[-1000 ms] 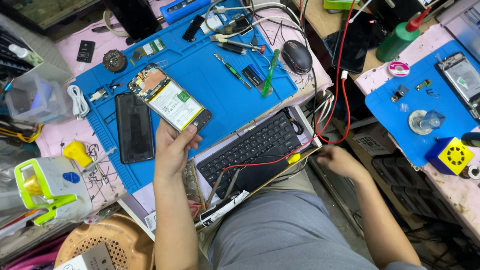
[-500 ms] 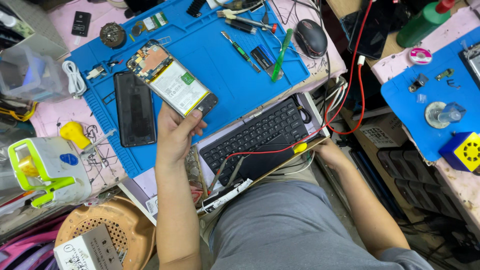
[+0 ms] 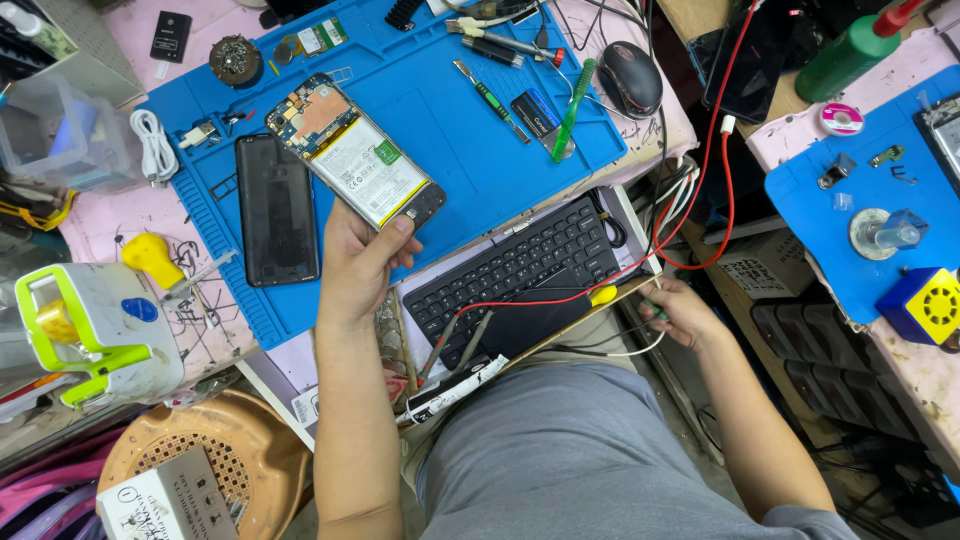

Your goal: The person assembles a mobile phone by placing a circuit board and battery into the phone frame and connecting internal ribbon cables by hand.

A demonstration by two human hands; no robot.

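I hold the opened phone (image 3: 355, 165) in my left hand (image 3: 358, 262), fingers pinching its lower end, above the blue mat (image 3: 450, 130). The black back cover (image 3: 276, 210) lies on the mat just left of it. Right of the keyboard (image 3: 525, 270), my right hand (image 3: 680, 312) fingers close around a thin tool.

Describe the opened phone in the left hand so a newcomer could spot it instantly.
Start at the big blue work mat. Over its lower middle, the left hand holds the opened phone. Unlike the dark phone panel beside it, it shows a white battery and bare circuit board.
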